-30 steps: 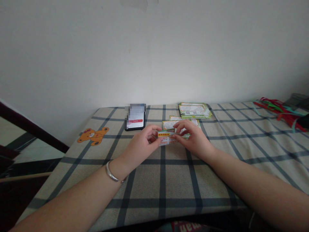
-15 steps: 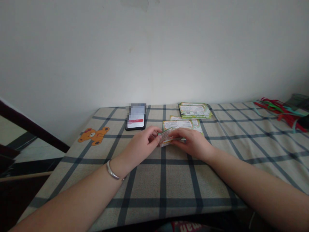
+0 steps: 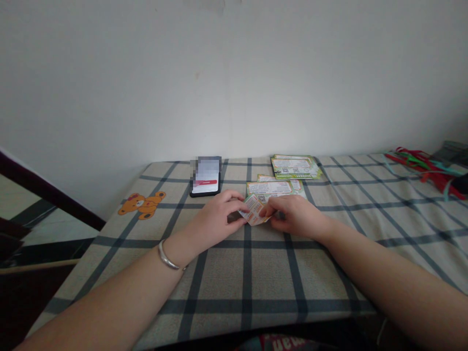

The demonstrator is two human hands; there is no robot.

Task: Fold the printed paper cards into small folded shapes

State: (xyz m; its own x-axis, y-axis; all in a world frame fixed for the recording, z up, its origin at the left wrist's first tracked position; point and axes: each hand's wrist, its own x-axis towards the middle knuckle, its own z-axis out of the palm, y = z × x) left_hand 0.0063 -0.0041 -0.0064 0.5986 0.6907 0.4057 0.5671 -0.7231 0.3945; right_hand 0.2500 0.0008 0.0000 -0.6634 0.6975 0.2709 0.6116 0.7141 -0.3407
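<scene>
A small printed leaflet (image 3: 255, 210), folded and tilted, is pinched between both hands low over the checked cloth. My left hand (image 3: 214, 220), with a silver bangle on its wrist, grips the leaflet's left edge with closed fingers. My right hand (image 3: 295, 216) pinches its right side, fingers curled. Just behind the hands lie two flat leaflets (image 3: 272, 188), and a stack of leaflets (image 3: 294, 166) rests farther back near the wall.
A phone (image 3: 205, 176) with a lit screen lies at the back left of the hands. The checked cloth (image 3: 256, 273) has a bear print (image 3: 143, 204) at its left edge. Red and green ribbons (image 3: 424, 165) lie at the far right. A white wall stands behind.
The leaflet went from held level a second ago to lower and turned at a slant. Both hands dropped closer to the cloth and kept hold of it.
</scene>
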